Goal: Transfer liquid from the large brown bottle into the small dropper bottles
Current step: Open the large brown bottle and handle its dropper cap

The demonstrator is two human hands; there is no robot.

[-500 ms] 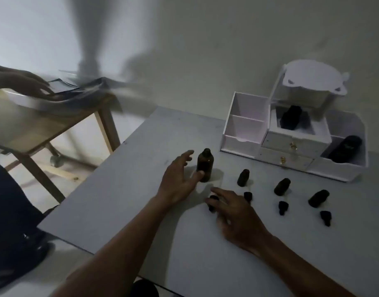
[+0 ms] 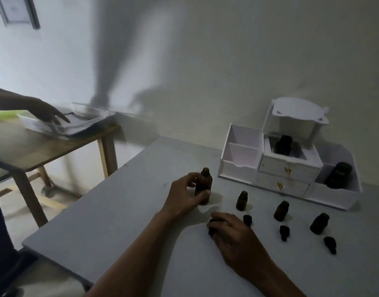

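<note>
large brown bottle upright, uncapped, left hand fingers wrapped round it | right hand fingers curled over black cap

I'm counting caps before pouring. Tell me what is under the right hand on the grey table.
Under the right hand a small dark cap-like piece pokes out by the fingertips on the grey table. The palm covers the rest, so its full shape, and anything else beneath, cannot be seen.

We note a grey table, plain. Large bottle dark brown; three small bottles the same brown. Loose caps black. Organizer white, gold drawer knobs. Side table tan wood.
</note>
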